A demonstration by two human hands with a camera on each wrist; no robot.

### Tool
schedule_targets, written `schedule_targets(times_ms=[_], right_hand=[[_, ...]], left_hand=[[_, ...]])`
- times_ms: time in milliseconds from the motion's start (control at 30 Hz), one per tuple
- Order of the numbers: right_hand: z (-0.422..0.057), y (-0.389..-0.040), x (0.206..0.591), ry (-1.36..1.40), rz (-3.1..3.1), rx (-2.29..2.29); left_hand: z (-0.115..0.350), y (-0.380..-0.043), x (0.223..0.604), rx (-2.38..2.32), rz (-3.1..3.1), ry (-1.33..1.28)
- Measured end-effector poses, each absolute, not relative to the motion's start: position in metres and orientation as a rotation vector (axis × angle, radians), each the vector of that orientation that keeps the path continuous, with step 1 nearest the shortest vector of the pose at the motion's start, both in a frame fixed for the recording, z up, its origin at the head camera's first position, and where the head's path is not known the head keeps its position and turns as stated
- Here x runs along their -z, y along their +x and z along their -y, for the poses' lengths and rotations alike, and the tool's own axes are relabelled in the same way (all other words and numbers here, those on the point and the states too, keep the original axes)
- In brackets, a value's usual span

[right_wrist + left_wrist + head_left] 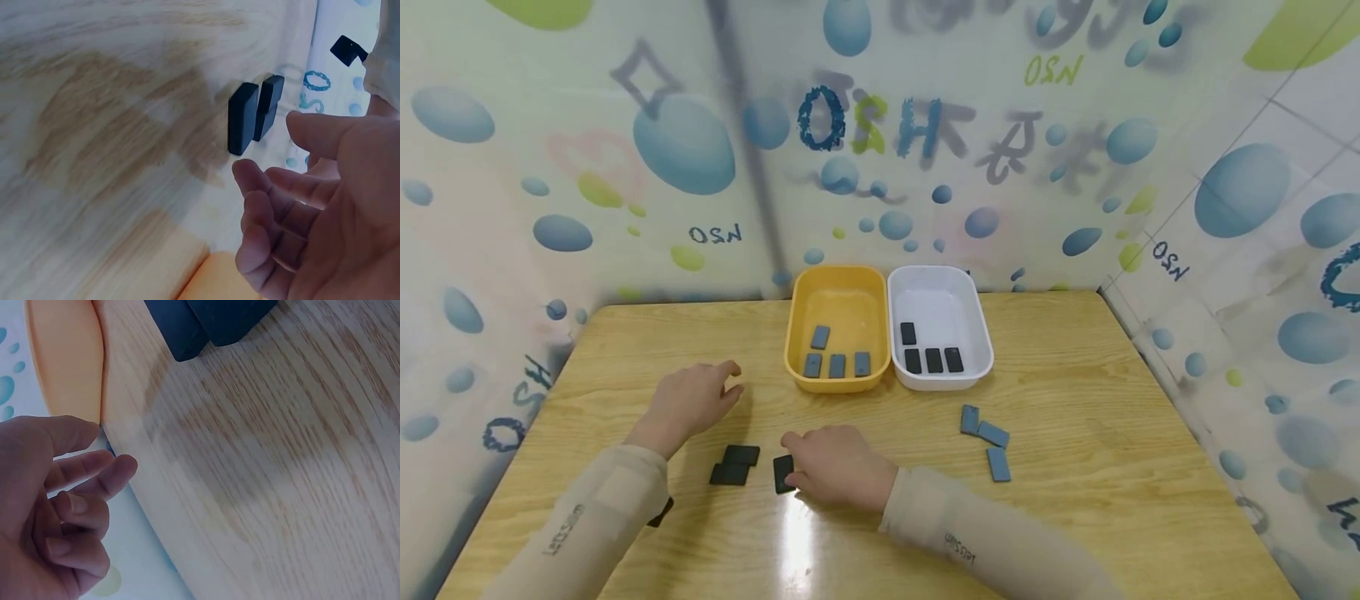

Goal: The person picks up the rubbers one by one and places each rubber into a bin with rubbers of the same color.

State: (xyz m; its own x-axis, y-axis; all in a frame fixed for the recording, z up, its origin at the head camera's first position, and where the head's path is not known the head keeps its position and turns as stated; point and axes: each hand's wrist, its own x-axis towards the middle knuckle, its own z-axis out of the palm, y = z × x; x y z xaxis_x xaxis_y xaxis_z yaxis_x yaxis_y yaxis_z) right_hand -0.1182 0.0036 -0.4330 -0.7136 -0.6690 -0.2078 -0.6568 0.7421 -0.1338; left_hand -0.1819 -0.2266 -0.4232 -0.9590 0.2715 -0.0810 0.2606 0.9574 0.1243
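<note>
In the head view my right hand (838, 467) hovers at a small black rectangular block (782, 473). Its thumb and fingers stand apart beside that block (242, 119) in the right wrist view, gripping nothing. Two more black blocks (730, 474) lie overlapped to the left on the table. Above them my left hand (691, 400) is held over the wood, its fingers loosely bent and holding nothing. Another black block (659, 512) is partly hidden by the left sleeve.
A yellow tray (838, 283) with several grey-blue blocks stands at the back, beside a white tray (936, 287) with several black blocks. Three grey-blue blocks (993, 434) lie on the wooden table (1075, 375) at the right. A patterned wall (880, 200) rises behind.
</note>
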Motion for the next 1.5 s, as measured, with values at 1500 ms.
schedule_targets(times_ms=[1500], right_hand=[[0.026, -0.109, 0.454, -0.948, -2.756, 0.185]], left_hand=[[0.224, -0.176, 0.430, -0.211, -3.056, 0.396]])
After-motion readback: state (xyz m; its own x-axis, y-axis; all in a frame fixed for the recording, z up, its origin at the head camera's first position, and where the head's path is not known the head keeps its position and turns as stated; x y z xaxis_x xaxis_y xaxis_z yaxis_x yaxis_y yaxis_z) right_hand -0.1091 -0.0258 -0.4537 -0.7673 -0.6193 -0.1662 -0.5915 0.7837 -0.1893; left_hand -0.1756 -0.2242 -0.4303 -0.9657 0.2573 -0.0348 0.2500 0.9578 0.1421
